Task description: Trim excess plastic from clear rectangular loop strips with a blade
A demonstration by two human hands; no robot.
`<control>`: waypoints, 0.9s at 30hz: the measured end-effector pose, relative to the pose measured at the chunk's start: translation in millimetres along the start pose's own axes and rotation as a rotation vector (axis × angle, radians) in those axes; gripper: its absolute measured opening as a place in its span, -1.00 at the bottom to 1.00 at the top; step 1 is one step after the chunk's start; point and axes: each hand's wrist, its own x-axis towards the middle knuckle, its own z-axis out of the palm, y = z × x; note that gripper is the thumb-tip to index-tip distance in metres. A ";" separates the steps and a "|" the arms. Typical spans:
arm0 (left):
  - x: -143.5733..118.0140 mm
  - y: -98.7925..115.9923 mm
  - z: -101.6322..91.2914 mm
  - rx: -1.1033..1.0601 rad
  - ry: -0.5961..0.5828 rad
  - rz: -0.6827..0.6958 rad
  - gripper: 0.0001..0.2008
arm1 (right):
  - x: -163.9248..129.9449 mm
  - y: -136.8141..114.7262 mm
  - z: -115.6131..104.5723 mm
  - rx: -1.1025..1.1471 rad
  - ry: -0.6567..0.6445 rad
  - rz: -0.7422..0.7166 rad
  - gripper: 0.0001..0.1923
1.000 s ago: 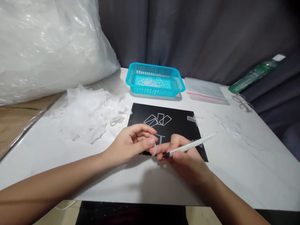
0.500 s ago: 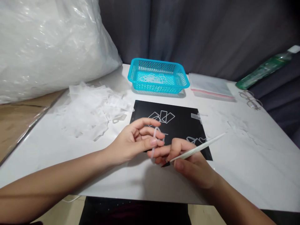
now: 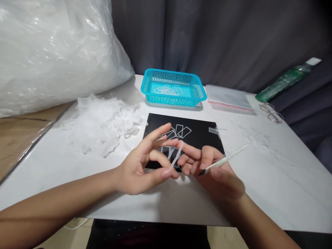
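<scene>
My left hand (image 3: 144,162) pinches a thin translucent frame (image 3: 176,155) at its lower end between thumb and a fingertip, with the index finger raised. My right hand (image 3: 220,173) is closed around a slim white pen-like tool (image 3: 228,158) with a dark tip; its exact kind I cannot make out. The outstretched right index finger touches the frame's upper end. Below the hands lies a black mat (image 3: 202,133), partly hidden by them. Several thin rectangular outline frames (image 3: 179,130) rest on it, some overlapping. A small clear strip (image 3: 214,130) lies at the mat's right edge.
A heap of translucent sheet pieces (image 3: 95,124) lies left of the mat. Behind it bulges a big plastic bag (image 3: 57,55). A blue basket (image 3: 173,102) with thin pieces inside stands at the back. Rightward are clear bags (image 3: 230,98), a green bottle (image 3: 285,81), glasses (image 3: 272,113) and thin scraps (image 3: 264,145).
The frame has tilted to the right. My right hand has moved slightly up and right, its index finger now at the frame's top. My left index finger has lifted. The view shifted slightly.
</scene>
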 end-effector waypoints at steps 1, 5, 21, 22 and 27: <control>0.5 -0.1 -0.6 0.001 0.007 0.006 -0.24 | -0.4 -3.4 0.3 -0.019 0.015 -0.020 -0.78; 2.2 0.0 -3.1 -0.007 0.019 0.003 -0.30 | -2.3 -11.8 1.6 -0.050 0.004 -0.076 -0.73; 7.9 -5.2 -8.8 -0.366 -0.013 -0.122 -0.38 | -10.7 4.1 -1.7 0.017 -0.438 0.176 -0.73; 9.3 -3.4 -9.0 -0.419 -0.011 -0.113 -0.38 | -10.4 7.0 -3.5 -0.008 -0.441 0.216 -0.74; 12.4 3.4 -9.3 -0.498 -0.009 -0.112 -0.36 | -6.4 15.3 -14.5 -0.076 -0.343 0.326 -0.72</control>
